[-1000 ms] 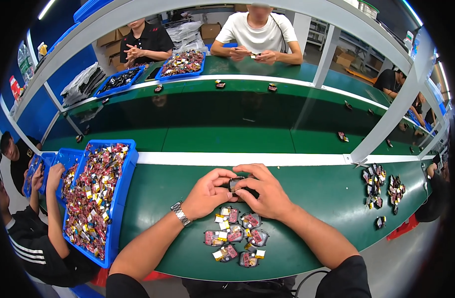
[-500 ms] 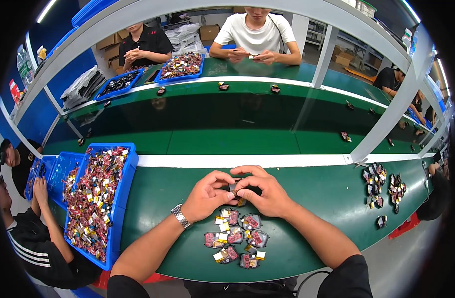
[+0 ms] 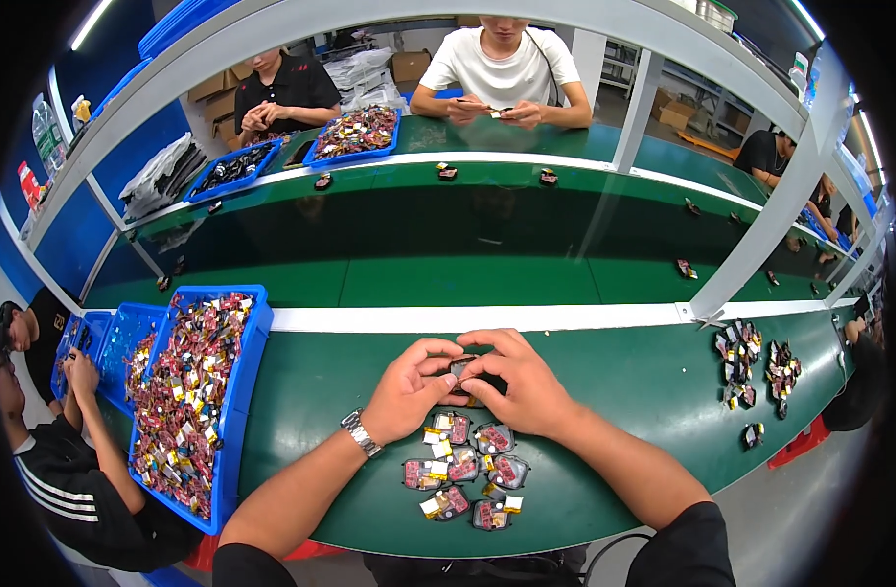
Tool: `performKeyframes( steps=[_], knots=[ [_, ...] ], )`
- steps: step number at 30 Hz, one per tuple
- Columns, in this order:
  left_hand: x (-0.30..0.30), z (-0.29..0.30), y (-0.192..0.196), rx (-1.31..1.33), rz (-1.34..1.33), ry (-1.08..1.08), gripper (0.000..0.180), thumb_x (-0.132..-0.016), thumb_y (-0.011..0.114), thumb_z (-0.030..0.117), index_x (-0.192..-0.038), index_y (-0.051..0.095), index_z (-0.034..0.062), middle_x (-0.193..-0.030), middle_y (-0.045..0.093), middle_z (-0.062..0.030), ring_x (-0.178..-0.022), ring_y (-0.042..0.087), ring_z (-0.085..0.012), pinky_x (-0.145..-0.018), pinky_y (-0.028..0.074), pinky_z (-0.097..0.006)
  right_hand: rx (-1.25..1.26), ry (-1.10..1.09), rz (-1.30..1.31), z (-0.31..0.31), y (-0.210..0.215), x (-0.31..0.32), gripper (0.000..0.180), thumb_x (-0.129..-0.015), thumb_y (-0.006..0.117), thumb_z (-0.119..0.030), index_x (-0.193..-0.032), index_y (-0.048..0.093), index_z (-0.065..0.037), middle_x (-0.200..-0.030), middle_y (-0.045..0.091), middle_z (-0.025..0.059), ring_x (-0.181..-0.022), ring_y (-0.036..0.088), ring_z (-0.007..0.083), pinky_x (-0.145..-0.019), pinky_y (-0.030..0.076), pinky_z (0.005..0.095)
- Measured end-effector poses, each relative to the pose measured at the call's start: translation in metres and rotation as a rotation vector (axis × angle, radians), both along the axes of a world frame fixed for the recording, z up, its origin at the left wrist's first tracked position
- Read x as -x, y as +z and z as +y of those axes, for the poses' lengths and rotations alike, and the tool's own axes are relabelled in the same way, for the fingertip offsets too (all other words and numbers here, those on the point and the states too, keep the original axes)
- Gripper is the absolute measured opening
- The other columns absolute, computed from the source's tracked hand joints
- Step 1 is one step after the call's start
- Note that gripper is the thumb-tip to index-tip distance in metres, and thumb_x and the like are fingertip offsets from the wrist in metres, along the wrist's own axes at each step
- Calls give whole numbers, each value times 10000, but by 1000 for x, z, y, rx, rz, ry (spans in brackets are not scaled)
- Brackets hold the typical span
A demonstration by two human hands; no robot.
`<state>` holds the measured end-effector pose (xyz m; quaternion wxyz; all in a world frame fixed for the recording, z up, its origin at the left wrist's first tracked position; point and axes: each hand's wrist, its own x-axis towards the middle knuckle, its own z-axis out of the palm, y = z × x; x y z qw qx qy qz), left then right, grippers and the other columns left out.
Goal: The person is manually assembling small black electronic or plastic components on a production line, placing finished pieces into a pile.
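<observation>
Between my two hands is a small dark-rimmed electronic housing point(image 3: 459, 366), mostly covered by my fingers. My left hand point(image 3: 411, 389), with a metal watch at its wrist, grips its left side with thumb and fingers. From the right, my right hand point(image 3: 518, 382) pinches the same piece. Just below my hands, on the green table point(image 3: 330, 367), lie several similar black housings point(image 3: 452, 497) holding red circuit boards, with white and yellow battery cells attached. Details inside the held piece are too small to make out.
A blue tray point(image 3: 240, 416) heaped with red boards and cells stands at the left. Groups of assembled pieces point(image 3: 739, 362) lie at the right. Beyond a white rail point(image 3: 487, 319), a green conveyor point(image 3: 458, 279) carries scattered pieces. Co-workers sit opposite and at the left.
The pieces on the conveyor have shifted slightly right. My fingers have moved a little around the held housing, showing more of its dark rim. The co-worker's hand at the left has shifted slightly.
</observation>
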<state>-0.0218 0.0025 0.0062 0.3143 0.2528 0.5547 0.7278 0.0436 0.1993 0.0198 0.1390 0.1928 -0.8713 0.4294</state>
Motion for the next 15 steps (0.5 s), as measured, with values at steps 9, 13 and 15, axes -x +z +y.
performKeyframes(
  steps=[9,13,15],
  knots=[
    [3,-1,-6,-18,-7,12,275,-997,426,-15,-1271,439,1,-1261,558,-157,-1163,594,-210,-972,554,-365,-97,-151,285,-11,0,0,137,-778,723,-55,-912,700,-33,-1189,606,96,-1106,569,302,-930,494,395],
    [4,-2,-7,-17,-32,14,258,-998,418,-17,-1254,445,3,-1249,561,-153,-1169,588,-213,-983,548,-378,-62,-158,267,-15,-3,0,141,-785,733,-57,-925,720,-43,-1199,620,82,-1128,561,296,-918,502,387],
    [4,-2,-7,-38,-49,8,249,-996,424,-17,-1243,449,6,-1252,560,-155,-1172,588,-218,-991,544,-387,-40,-167,257,-18,-4,0,137,-785,724,-47,-921,714,-29,-1193,616,86,-1126,559,295,-925,495,389]
  ],
)
